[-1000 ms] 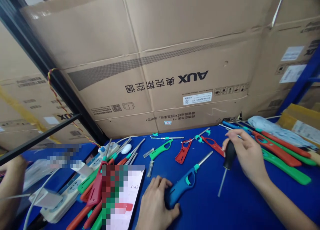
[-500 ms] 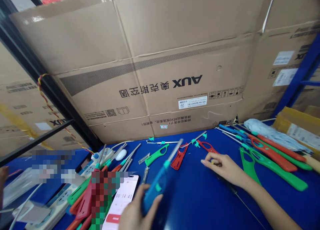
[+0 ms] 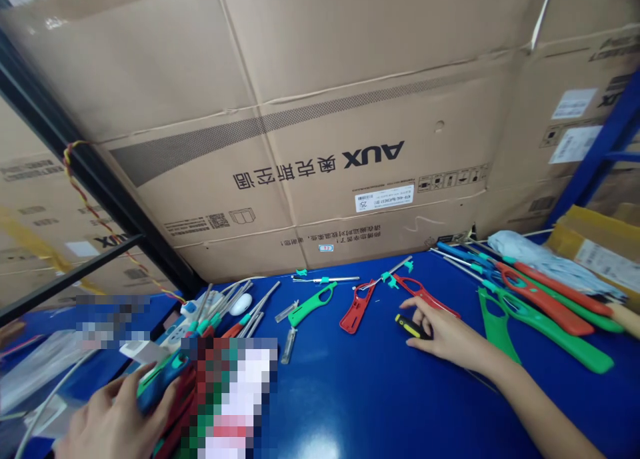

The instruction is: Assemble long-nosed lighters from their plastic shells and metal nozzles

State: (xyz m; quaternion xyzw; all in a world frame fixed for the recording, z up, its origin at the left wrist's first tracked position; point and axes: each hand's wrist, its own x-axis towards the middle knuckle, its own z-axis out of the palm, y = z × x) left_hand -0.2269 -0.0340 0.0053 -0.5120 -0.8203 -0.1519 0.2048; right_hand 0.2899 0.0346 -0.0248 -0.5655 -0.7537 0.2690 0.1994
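Observation:
My left hand [image 3: 117, 412] is at the lower left, its fingers wrapped round a blue gas lighter [image 3: 159, 387] over a pile of long-nosed lighters, partly blurred out. In my right hand [image 3: 445, 332] is a screwdriver [image 3: 414, 327] with a black and yellow handle; its thin shaft runs back under the wrist. Ahead of the hands lie a green lighter shell [image 3: 313, 304], a red shell half [image 3: 350, 318] and another red shell half [image 3: 425, 296]. Near them are a metal tube [image 3: 340, 279] with teal pieces and a clear fuel tank [image 3: 289, 346].
Several red, green and blue lighters [image 3: 555, 302] lie at the right beside a pale blue plastic bundle [image 3: 525, 252] and a yellow-edged box [image 3: 600, 239]. A large cardboard sheet [image 3: 325, 126] stands behind the blue table [image 3: 340, 392]. A power strip and a pixelated phone-like area are at left.
My left hand has carried the blue lighter left and down from the middle to the lighter pile. The screwdriver handle has turned in my right hand, its end now pointing left.

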